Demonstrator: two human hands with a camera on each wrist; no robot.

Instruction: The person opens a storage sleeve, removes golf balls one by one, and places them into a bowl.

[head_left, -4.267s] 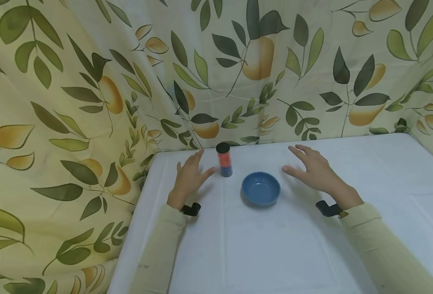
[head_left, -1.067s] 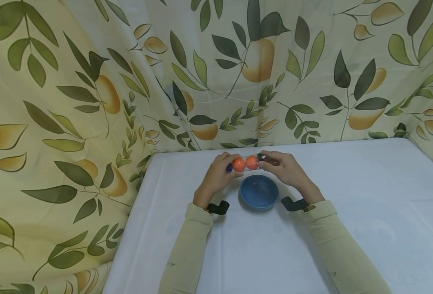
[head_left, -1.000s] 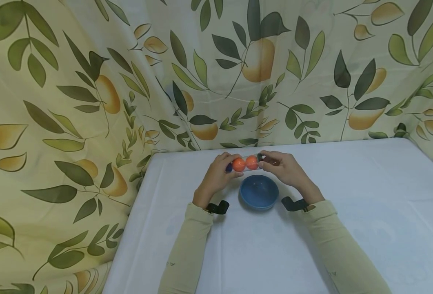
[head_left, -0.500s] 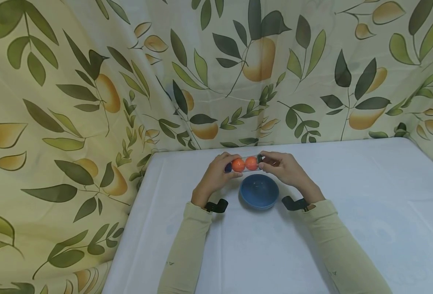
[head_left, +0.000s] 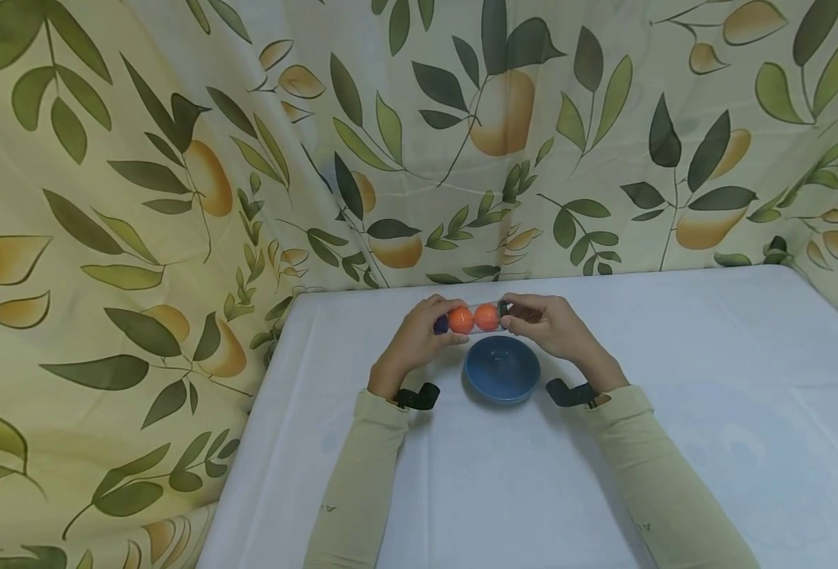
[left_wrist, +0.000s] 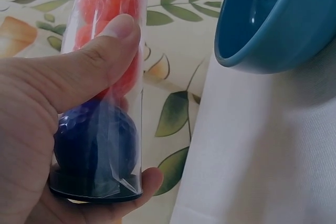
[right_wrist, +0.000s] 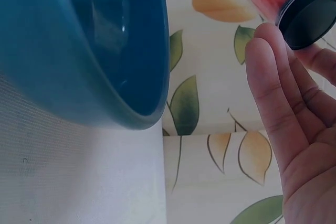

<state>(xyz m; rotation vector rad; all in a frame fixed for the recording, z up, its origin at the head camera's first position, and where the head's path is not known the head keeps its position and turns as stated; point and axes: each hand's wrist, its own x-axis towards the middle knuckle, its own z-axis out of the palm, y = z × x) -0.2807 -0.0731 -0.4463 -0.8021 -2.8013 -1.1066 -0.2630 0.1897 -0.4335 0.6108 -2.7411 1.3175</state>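
Observation:
My left hand grips a clear plastic tube, its thumb laid along the side. Inside are two orange balls and a dimpled dark blue ball, which look like golf balls. In the head view the tube lies sideways in the air, its blue-ball end within the left hand. At the other end, my right hand pinches the black cap between thumb and fingers; the other fingers stretch out below it in the right wrist view. A blue bowl stands just nearer to me than the tube.
A white cloth covers the table, whose far edge runs right behind the hands. Beyond it hangs a curtain printed with leaves and fruit. Each wrist wears a black camera mount.
Over four seconds ago the tube stood upright left of the bowl, with both hands apart and open. Now both hold it sideways behind the bowl. Over the last second they barely move.

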